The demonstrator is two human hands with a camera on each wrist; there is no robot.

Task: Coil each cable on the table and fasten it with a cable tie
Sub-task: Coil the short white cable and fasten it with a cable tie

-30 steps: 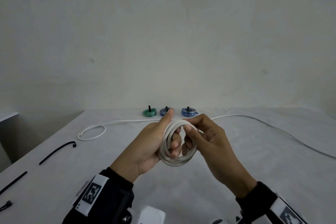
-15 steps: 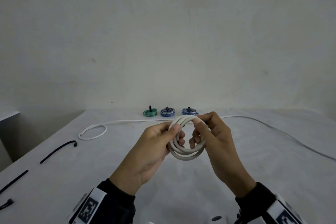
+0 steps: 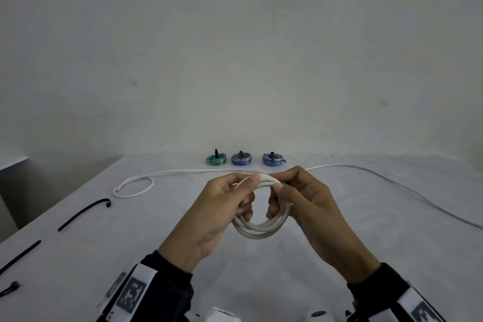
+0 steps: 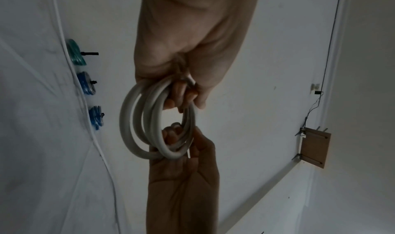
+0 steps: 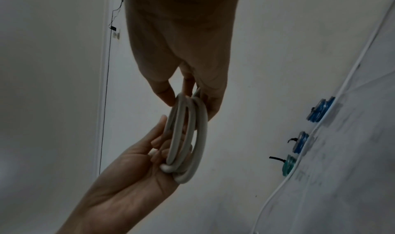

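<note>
Head view: a white cable coil [image 3: 261, 227] of several loops is held above the pale surface [image 3: 339, 243] between both hands; the left hand [image 3: 222, 206] is curled round the coil's left side, and the right hand [image 3: 305, 201] is curled round its right side, thumb and forefinger pinched on the top strand. The uncoiled rest of the white cable [image 3: 183, 171] is seen lying across the surface behind the hands, ending in a loop at the left. Three tied coils, one green [image 3: 216, 160] and two blue [image 3: 241, 159] [image 3: 272, 159], are lined up at the far edge. Loose black cable ties [image 3: 83, 213] are laid at the left. Left wrist view: the coil [image 4: 149, 122] is gripped by curled fingers [image 4: 177, 92] of the left hand, the right hand [image 4: 186, 161] closed on its far side. Right wrist view: the coil [image 5: 188, 136] is pinched by the right hand [image 5: 192, 78] and cradled in the left hand [image 5: 136, 170].
</note>
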